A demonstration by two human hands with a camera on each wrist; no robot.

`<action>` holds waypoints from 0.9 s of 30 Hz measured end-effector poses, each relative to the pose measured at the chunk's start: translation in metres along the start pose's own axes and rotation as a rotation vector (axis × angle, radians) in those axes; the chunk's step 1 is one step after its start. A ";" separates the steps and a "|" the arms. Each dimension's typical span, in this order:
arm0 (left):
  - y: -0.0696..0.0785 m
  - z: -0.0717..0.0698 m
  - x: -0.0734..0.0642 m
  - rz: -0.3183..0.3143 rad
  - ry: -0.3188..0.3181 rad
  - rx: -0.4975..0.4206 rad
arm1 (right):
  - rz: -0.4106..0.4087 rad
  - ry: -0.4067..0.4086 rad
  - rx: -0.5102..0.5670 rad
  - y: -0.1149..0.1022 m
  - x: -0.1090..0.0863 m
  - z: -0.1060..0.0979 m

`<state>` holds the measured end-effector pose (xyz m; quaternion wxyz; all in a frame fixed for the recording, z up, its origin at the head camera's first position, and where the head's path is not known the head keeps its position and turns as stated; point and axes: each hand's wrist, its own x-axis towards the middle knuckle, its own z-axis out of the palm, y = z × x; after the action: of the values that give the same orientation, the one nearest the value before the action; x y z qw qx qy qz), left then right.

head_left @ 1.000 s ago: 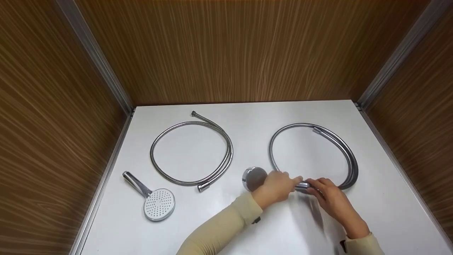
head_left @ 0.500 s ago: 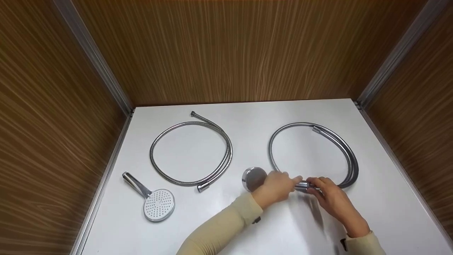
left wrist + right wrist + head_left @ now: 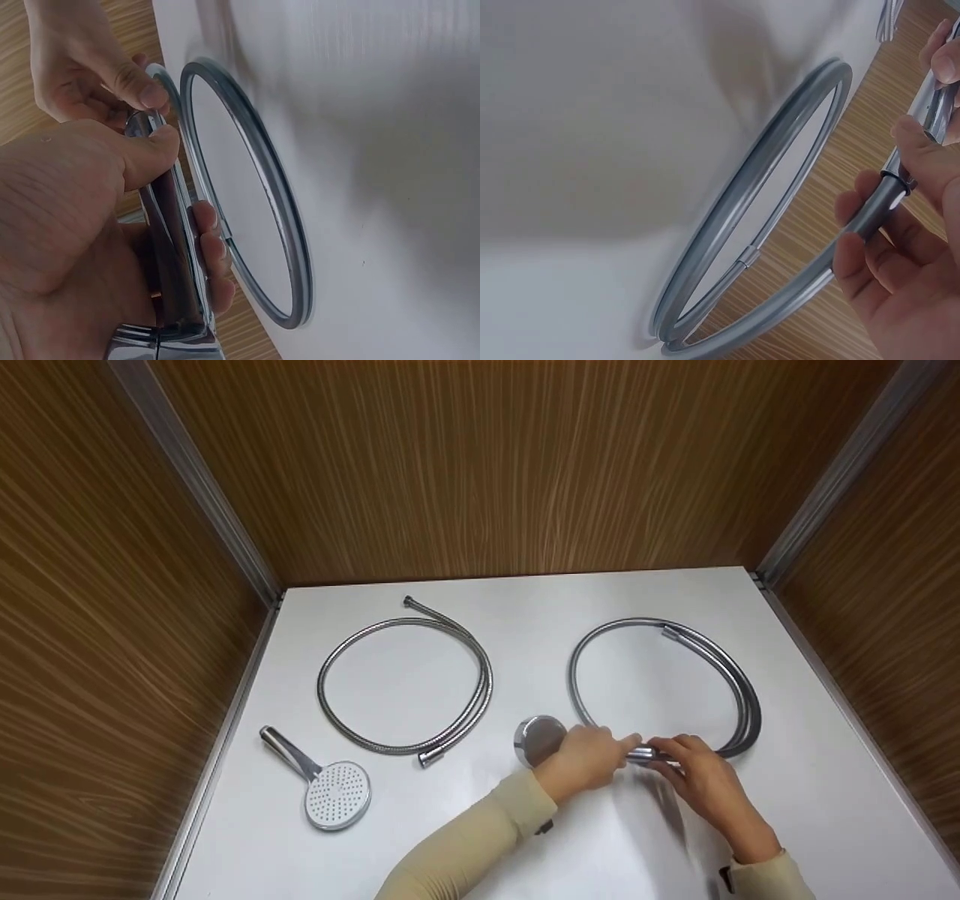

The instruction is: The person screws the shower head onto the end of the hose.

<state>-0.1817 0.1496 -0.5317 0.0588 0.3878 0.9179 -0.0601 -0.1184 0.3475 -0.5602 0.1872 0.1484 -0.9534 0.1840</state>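
Note:
My left hand (image 3: 589, 757) grips the handle (image 3: 172, 262) of a chrome shower head; the round head (image 3: 541, 739) sticks out to the left of the hand. At the handle's far end, my right hand (image 3: 709, 787) holds the end of a smooth grey shower hose (image 3: 752, 712) between thumb and fingers. In the right wrist view the hose (image 3: 804, 289) runs up into a chrome connector that meets the handle; how far it is threaded is hidden. The rest of this hose lies coiled on the table, its other end fitting (image 3: 670, 632) inside the loop.
On the left of the white table (image 3: 525, 600) lies a second shower head (image 3: 337, 795), its nozzle face up. A braided metal hose (image 3: 321, 682) is coiled behind it. Wood-grain panels (image 3: 480, 472) enclose the back and both sides.
The fingers of my right hand shift slightly at the joint between hose and handle. My left hand stays in place with its grip on the shower head.

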 end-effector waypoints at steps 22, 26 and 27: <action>0.002 0.000 -0.002 0.016 0.013 0.038 | -0.050 -0.002 -0.009 0.004 0.002 0.000; 0.002 0.001 -0.002 0.018 0.046 0.047 | -0.094 0.014 -0.025 0.006 0.001 -0.001; 0.002 0.002 -0.003 0.020 0.052 0.053 | -0.099 0.012 -0.022 0.006 0.001 -0.001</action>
<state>-0.1786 0.1488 -0.5331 0.0250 0.3998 0.9133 -0.0737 -0.1208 0.3530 -0.5607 0.2035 0.1922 -0.9457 0.1651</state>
